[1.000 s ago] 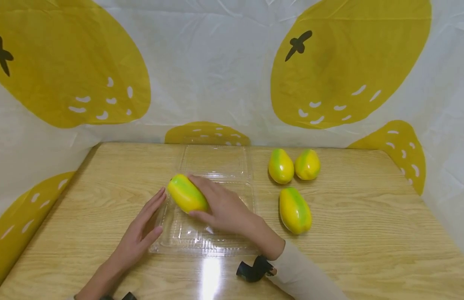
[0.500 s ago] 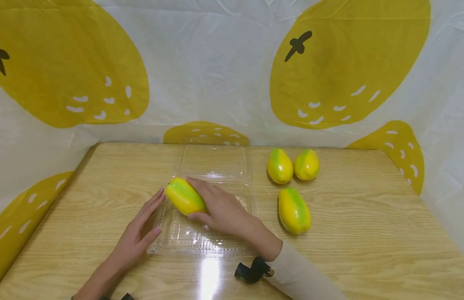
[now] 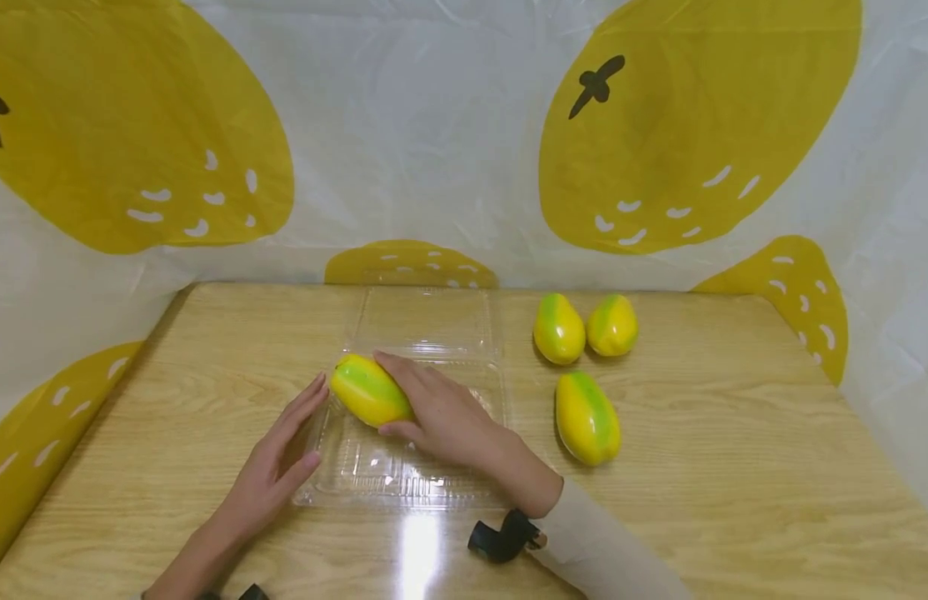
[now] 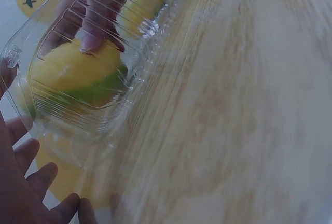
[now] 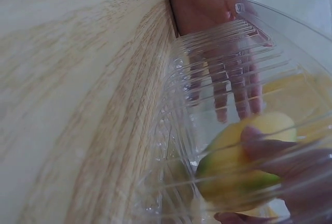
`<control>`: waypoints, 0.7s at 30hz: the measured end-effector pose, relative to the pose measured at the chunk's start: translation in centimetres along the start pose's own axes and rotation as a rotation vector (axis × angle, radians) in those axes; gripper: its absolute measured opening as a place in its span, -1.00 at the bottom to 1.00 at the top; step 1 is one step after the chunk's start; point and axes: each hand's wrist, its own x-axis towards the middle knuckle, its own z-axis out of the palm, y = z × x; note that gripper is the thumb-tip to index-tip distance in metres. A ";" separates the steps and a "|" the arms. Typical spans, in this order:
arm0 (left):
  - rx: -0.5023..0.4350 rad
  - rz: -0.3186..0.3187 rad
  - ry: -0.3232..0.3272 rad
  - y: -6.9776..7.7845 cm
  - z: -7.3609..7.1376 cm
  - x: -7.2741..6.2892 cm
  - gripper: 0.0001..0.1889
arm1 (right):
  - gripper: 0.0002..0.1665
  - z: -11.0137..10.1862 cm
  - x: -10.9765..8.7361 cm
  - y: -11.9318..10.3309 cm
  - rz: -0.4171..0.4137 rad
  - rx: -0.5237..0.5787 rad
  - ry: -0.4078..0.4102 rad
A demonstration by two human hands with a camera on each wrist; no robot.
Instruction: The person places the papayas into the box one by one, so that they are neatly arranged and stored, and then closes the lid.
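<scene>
Yellow and green, one fruit (image 3: 365,393) sat slightly left of and below the middle of my head view, inside the clear plastic container (image 3: 362,477), and I saw the right hand (image 3: 445,417) clamped on it from the right. Toward the lower left, I had the left hand (image 3: 269,467) just beside the container's left edge, its fingers straight and the thumb apart, while three similar fruits (image 3: 587,419) lay right of centre on the wooden table (image 3: 734,475).
</scene>
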 end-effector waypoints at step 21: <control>-0.010 0.010 0.002 -0.2 0.0 0.0 -0.30 | -0.09 -0.1 0.1 0.1 0.034 -0.034 0.013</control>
